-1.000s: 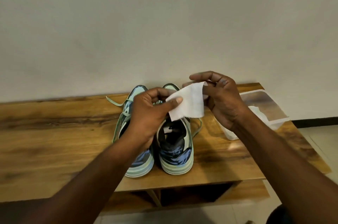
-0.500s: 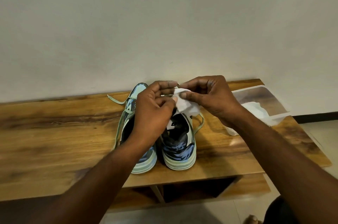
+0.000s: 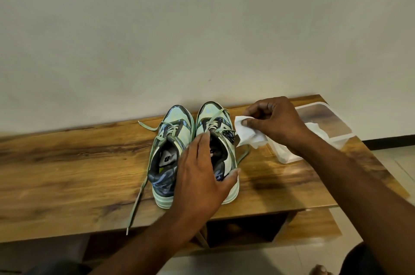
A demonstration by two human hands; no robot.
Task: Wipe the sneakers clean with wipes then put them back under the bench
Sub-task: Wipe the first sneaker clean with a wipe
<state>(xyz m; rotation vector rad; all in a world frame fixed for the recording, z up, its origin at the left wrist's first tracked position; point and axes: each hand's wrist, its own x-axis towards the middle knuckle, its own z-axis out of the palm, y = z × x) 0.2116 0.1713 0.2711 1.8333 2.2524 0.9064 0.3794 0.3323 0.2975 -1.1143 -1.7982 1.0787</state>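
Head view, New Balance sneakers [image 3: 193, 151], wipe [image 3: 247, 133]

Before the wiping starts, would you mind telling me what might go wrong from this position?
1. The left sneaker's loose lace trails over the bench's front edge; it might snag or drag the shoe.
2. The left hand only rests over the right sneaker, so it may slide once the right hand presses the wipe.
3. The open wipe container sits near the bench end beneath the right forearm, which could knock it.

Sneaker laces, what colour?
Pale mint green laces, clearest in the head view where one trails across the wooden bench.
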